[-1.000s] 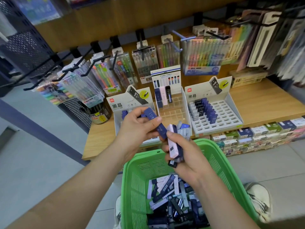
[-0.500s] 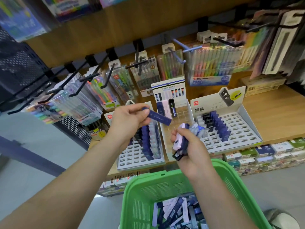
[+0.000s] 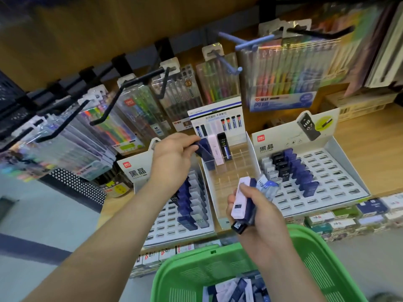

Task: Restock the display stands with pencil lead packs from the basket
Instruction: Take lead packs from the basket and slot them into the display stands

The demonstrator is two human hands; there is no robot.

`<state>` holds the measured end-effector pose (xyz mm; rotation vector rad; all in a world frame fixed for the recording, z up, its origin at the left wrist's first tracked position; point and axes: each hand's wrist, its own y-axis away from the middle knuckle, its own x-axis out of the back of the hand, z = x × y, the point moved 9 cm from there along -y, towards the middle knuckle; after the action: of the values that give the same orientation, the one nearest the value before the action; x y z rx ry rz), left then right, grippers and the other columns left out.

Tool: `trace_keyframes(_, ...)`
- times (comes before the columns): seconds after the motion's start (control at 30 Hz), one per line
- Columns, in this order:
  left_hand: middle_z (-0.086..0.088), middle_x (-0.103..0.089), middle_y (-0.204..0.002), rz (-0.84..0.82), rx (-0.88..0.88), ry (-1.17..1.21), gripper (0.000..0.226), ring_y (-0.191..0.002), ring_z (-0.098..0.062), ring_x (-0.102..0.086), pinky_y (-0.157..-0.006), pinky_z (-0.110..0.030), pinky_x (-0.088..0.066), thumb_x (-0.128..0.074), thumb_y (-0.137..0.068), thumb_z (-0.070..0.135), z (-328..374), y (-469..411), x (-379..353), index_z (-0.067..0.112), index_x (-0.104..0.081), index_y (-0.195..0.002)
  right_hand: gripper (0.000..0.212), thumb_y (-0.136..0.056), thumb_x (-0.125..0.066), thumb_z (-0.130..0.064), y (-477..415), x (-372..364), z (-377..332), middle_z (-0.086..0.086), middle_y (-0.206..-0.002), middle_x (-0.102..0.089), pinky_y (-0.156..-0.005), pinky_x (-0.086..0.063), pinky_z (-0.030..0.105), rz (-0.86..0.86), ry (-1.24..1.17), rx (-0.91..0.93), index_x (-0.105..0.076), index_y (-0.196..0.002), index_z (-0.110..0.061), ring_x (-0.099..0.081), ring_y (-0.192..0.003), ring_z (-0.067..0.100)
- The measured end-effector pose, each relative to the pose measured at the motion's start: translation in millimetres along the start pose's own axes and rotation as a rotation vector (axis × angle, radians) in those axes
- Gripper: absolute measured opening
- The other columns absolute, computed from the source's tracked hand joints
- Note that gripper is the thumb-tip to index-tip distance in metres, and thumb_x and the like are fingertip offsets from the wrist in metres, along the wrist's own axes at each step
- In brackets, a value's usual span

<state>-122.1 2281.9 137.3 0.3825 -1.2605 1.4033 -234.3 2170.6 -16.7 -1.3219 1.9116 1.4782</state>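
My left hand (image 3: 172, 155) pinches a dark blue lead pack (image 3: 204, 150) at the back left slot of the clear middle stand (image 3: 237, 177), beside a pink pack (image 3: 214, 152) and a black pack (image 3: 224, 147) standing there. My right hand (image 3: 257, 212) grips a bundle of lead packs (image 3: 244, 202), pink, dark blue and pale blue, above the green basket (image 3: 196, 269). More packs lie in the basket's bottom. A white stand (image 3: 174, 221) on the left and another white stand (image 3: 327, 188) on the right each hold rows of blue and grey packs.
Black hooks (image 3: 130, 86) with hanging pen sets jut out over the wooden shelf (image 3: 370, 144) at head height. Small boxes (image 3: 349, 214) line the shelf's front edge. A black dotted cup (image 3: 76, 186) stands at the left end. Grey floor lies to the left.
My left hand has carried the dark blue pack from above the basket forward to the clear middle stand. My right hand stays over the basket with its bundle. The view has moved closer to the shelf.
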Motion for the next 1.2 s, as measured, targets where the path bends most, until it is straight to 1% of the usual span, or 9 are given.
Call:
trace_keyframes(0.07, -0.013, -0.066, -0.105, -0.07, -0.067, -0.001, 0.028, -0.093, -0.013, -0.053, -0.088, 0.005, -0.027, -0.059, -0.086, -0.011, 9.3, 1.6, -11.0, 0.0, -0.07, -0.11, 0.028, -0.082, -0.07, -0.014, 1.6, -3.2, 0.0, 0.01, -0.07, -0.067, -0.052, -0.053, 0.025, -0.011, -0.011, 0.011, -0.066, -0.109, -0.007, -0.065, -0.058, 0.015)
trace_keyframes(0.2, -0.011, -0.064, -0.112, -0.162, -0.084, -0.136, 0.03, -0.103, -0.025, -0.058, -0.094, -0.027, -0.043, -0.054, -0.093, 0.001, 10.9, 6.1, -33.7, 0.005, -0.065, -0.12, 0.037, -0.071, -0.074, -0.018, 6.6, -8.5, 0.6, 0.011, -0.072, -0.07, -0.05, -0.054, 0.024, -0.045, -0.028, 0.029, -0.068, -0.106, -0.008, -0.069, -0.062, 0.016)
trace_keyframes(0.47, 0.001, -0.053, -0.103, -0.074, 0.045, -0.096, 0.022, -0.09, -0.008, -0.046, -0.079, 0.005, -0.024, -0.068, -0.087, 0.012, -2.1, -0.2, -24.4, 0.011, -0.072, -0.109, 0.032, -0.066, -0.076, -0.017, 6.5, -5.8, 3.2, 0.01, -0.078, -0.072, -0.048, -0.053, 0.026, -0.029, 0.05, 0.059, -0.073, -0.097, -0.012, -0.069, -0.064, 0.017)
trace_keyframes(0.57, 0.003, -0.053, -0.098, -0.132, 0.099, -0.055, 0.026, -0.084, -0.009, -0.049, -0.084, -0.013, -0.04, -0.066, -0.088, 0.018, 1.5, -7.3, -24.7, 0.024, -0.069, -0.114, 0.035, -0.062, -0.077, -0.018, 4.6, -6.4, 2.0, 0.006, -0.078, -0.072, -0.049, -0.053, 0.025, -0.024, 0.081, 0.093, -0.073, -0.096, -0.014, -0.068, -0.063, 0.015)
trace_keyframes(0.63, 0.0, -0.065, -0.088, -0.303, 0.184, 0.166, 0.018, -0.068, -0.007, -0.055, -0.07, -0.026, -0.052, -0.066, -0.088, 0.021, 6.2, -8.5, -30.8, 0.029, -0.071, -0.104, 0.03, -0.062, -0.078, -0.018, 3.7, -8.2, -1.1, 0.005, -0.078, -0.073, -0.049, -0.053, 0.025, -0.04, 0.095, 0.112, -0.074, -0.091, -0.016, -0.069, -0.063, 0.015)
trace_keyframes(0.77, 0.004, -0.065, -0.079, -0.877, 0.222, 0.414, 0.026, -0.06, 0.002, -0.058, -0.056, -0.016, -0.049, -0.067, -0.088, 0.026, 34.4, 24.2, -62.0, 0.02, -0.069, -0.113, 0.025, -0.065, -0.078, -0.018, 3.6, -15.6, -13.3, 0.007, -0.086, -0.076, -0.052, -0.054, 0.026, -0.094, 0.126, 0.172, -0.076, -0.09, -0.019, -0.072, -0.071, 0.017)
trace_keyframes(0.97, -0.008, -0.068, -0.085, -1.129, 0.466, 0.595, 0.065, -0.068, -0.02, -0.067, -0.064, -0.028, -0.058, -0.076, -0.073, 0.022, 34.4, 60.9, -69.4, 0.023, -0.041, -0.129, 0.038, -0.07, -0.076, -0.016, 0.8, -6.6, -32.0, 0.012, -0.09, -0.072, -0.066, -0.056, 0.035, -0.008, 0.106, 0.286, -0.066, -0.106, -0.007, -0.069, -0.078, 0.026)
trace_keyframes(1.1, -0.013, -0.07, -0.074, -1.072, 0.45, 0.604, 0.034, -0.065, -0.022, -0.067, -0.056, -0.023, -0.056, -0.071, -0.083, 0.009, 38.8, 67.2, -73.8, 0.009, -0.05, -0.11, 0.033, -0.078, -0.074, -0.008, -0.7, -2.7, -35.2, 0.016, -0.091, -0.067, -0.075, -0.053, 0.044, 0.041, 0.053, 0.302, -0.062, -0.109, -0.005, -0.064, -0.078, 0.029)
trace_keyframes(1.2, -0.014, -0.068, -0.074, -0.954, 0.375, 0.539, 0.02, -0.062, -0.017, -0.065, -0.057, -0.023, -0.055, -0.069, -0.085, 0.007, 31.0, 51.8, -64.3, 0.011, -0.064, -0.104, 0.033, -0.076, -0.075, -0.009, 0.1, -2.4, -34.0, 0.009, -0.083, -0.069, -0.058, -0.054, 0.031, 0.061, 0.016, 0.29, -0.062, -0.106, -0.008, -0.065, -0.065, 0.018)
